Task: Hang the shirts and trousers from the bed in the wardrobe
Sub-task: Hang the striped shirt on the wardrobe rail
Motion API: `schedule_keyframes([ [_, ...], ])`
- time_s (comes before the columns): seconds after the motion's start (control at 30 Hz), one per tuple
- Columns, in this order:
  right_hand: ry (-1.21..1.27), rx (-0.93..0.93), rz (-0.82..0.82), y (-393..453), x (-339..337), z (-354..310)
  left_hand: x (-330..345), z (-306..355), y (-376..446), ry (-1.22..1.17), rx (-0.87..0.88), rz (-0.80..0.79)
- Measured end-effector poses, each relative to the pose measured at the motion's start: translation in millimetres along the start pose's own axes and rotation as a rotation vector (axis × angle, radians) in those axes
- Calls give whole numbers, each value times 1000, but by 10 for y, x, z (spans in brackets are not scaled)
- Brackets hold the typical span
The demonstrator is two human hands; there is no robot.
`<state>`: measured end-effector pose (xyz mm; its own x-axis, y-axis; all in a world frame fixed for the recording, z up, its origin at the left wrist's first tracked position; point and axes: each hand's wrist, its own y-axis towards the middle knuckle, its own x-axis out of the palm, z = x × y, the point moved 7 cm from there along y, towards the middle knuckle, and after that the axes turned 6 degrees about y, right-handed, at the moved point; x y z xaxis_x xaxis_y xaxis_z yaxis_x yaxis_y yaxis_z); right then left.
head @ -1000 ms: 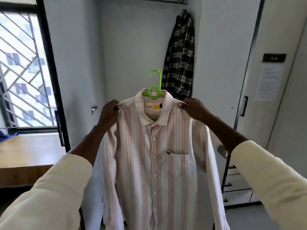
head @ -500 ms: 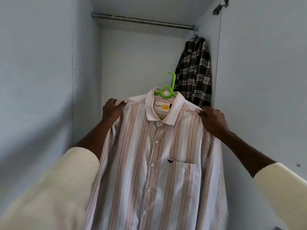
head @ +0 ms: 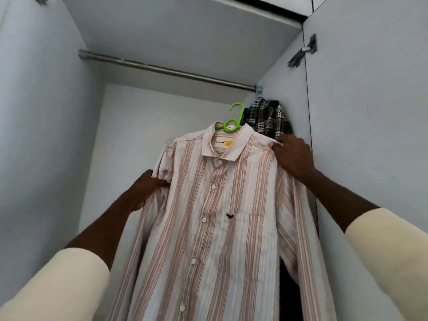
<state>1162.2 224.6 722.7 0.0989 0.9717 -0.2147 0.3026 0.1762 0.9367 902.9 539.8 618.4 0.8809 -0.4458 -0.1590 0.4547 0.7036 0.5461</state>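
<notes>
A white shirt with brown stripes (head: 215, 216) hangs on a green plastic hanger (head: 231, 121), held up inside the open wardrobe. My left hand (head: 148, 188) grips the shirt just below its left shoulder. My right hand (head: 291, 156) pinches the right shoulder, higher up. The hanger's hook points up and sits below the steel rail (head: 166, 70), not touching it. A black and white checked shirt (head: 266, 119) hangs at the rail's right end, just behind the striped shirt's collar.
The wardrobe's grey left wall (head: 46, 135) and back panel (head: 129, 144) close in the space. On the right stands the open door (head: 370, 135) with a metal hinge (head: 303, 52) near its top. Most of the rail left of the checked shirt is bare.
The view has tilted upward, showing the rail and wardrobe top. The shirt has risen toward the rail, its right shoulder higher. My left hand has slid down from the shoulder to the sleeve top.
</notes>
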Motion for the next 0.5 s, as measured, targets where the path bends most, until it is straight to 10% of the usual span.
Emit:
schedule_keyframes([
  [0.3,-153,-18,211,1008,77,81,569,179,1377,-74,319,-260],
  [0.5,-279,-75,262,1618,377,-191,789,415,2387,61,472,54],
])
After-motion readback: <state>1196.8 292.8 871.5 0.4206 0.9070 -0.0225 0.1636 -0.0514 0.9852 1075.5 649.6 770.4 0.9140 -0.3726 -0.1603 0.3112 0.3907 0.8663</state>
